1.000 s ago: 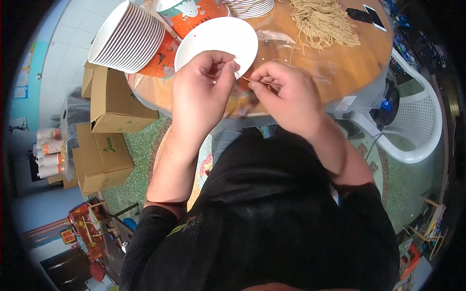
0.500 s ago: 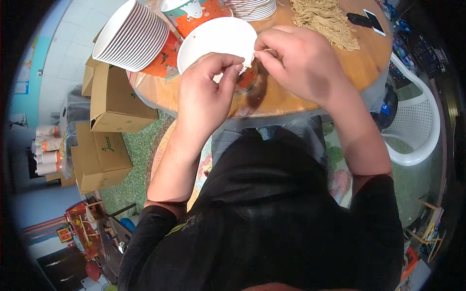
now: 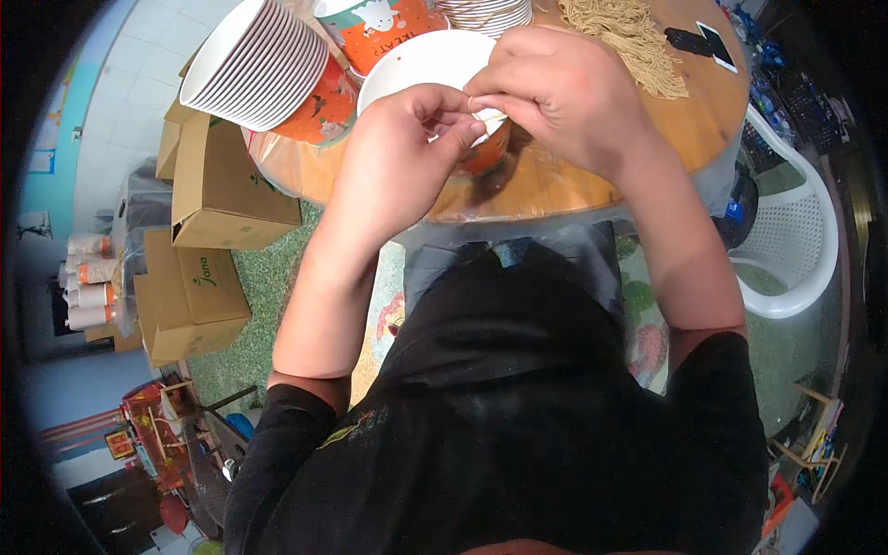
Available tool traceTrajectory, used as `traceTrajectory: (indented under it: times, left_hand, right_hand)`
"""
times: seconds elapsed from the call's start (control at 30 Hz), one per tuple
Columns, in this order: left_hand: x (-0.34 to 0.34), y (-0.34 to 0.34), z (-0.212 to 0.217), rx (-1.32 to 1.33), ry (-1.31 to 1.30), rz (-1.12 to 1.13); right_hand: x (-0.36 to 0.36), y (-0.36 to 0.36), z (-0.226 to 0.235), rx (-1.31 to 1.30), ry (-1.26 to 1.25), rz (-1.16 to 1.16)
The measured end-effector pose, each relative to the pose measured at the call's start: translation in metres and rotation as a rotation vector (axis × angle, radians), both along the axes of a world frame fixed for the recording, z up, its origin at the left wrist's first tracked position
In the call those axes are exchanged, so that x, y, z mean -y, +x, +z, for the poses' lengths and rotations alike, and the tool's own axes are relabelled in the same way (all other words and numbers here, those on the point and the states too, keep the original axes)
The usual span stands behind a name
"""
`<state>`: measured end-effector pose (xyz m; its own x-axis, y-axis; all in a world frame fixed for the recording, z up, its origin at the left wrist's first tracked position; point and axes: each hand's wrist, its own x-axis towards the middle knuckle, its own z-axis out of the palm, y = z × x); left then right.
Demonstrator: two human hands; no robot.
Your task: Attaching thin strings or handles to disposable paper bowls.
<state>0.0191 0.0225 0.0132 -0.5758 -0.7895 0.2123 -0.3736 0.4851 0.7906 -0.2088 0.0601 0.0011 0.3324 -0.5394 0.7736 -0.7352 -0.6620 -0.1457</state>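
A paper bucket point(image 3: 407, 79) with a white inside lies tilted on the table in front of me, its orange printed outer side partly showing below my fingers. Over its near rim both hands meet. My left hand point(image 3: 398, 143) is closed, thumb and fingers pinched at a thin tan cord point(image 3: 497, 119) beside the rim. Opposite it, my right hand point(image 3: 578, 106) pinches the same cord between thumb and forefinger. My fingers hide most of the cord and the spot where it meets the bucket.
A leaning stack of nested paper buckets point(image 3: 264, 69) stands left on the round wooden table point(image 3: 592, 185). Behind are another orange bucket point(image 3: 379, 32) and a white stack point(image 3: 486, 13). Tan cords point(image 3: 634, 46) lie at back right near a phone point(image 3: 717, 46). Cardboard boxes point(image 3: 231, 190) and a white chair point(image 3: 786, 231) flank the table.
The bucket has shifted slightly right. My hands have come closer together, the right moving a little left, and the fingertips now meet at the cord.
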Motion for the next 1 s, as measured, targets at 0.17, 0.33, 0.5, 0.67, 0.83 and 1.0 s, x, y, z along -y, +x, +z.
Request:
traceTrajectory:
  times: [0.17,0.33,0.5,0.67,0.83,1.0]
  left_hand:
    - [0.006,-0.002,0.001,-0.049,0.227,-0.017]
    - [0.009,-0.002,-0.001,-0.006,0.167,-0.005]
    - [0.008,-0.002,-0.005,-0.06,0.14,-0.013]
    - [0.008,-0.002,-0.001,-0.066,0.186,-0.039]
    - [0.011,0.001,-0.003,-0.063,0.158,-0.065]
    - [0.01,0.001,-0.002,-0.069,0.152,-0.087]
  right_hand:
    - [-0.004,0.005,-0.001,0.068,0.055,0.008]
    - [-0.01,0.019,-0.03,0.358,-0.262,-0.25]
    - [-0.042,0.043,-0.054,0.396,-0.174,-0.186]
    - [-0.04,0.054,-0.059,0.594,0.046,-0.188]
    - [-0.035,0.05,-0.059,0.62,0.139,-0.17]
    - [-0.037,0.05,-0.051,0.644,0.294,-0.182]
